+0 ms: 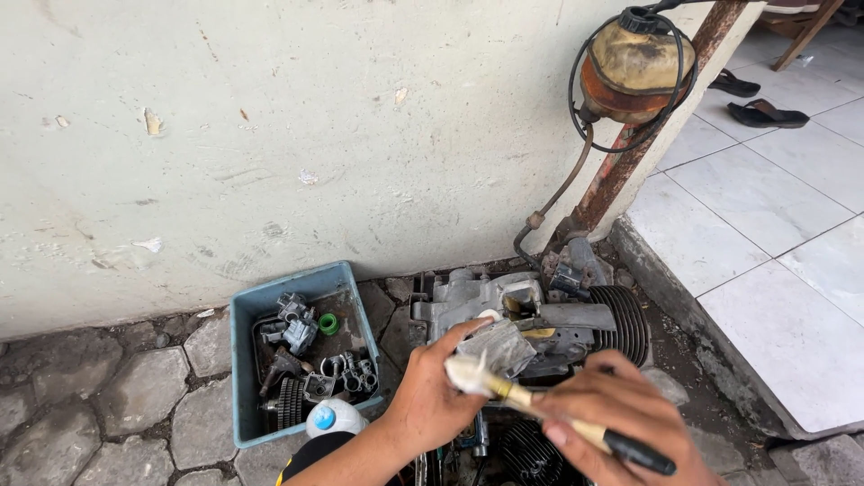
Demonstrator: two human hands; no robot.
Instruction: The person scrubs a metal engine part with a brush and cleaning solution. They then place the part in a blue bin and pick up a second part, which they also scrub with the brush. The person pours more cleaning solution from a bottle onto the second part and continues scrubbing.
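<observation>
A small grey metal engine part (504, 346) sat pinched at the fingertips of the left hand (432, 396), held just above the engine block (531, 315) that lay on the paving stones by the wall. A paintbrush (540, 409) crossed right under it, its pale bristles touching the part's lower left edge, next to the left thumb. The right hand (621, 418) was closed around the brush's yellowish ferrule and black handle, fingers curled tight, handle end sticking out toward the lower right. Left fingers were narrow, closed on the part. To the left of the hands, a blue plastic tray (247, 315) stood on the stones, holding grey metal pieces, a finned cylinder piece, clamps and a small green ring (329, 323). A white bottle with a blue cap (331, 418) lay against the tray's near edge. Above, a stained yellowish fuel tank (634, 67) with a black hose hung on a rusty post (630, 153). Sandals (765, 112) lay on the white tiled floor, well apart.
</observation>
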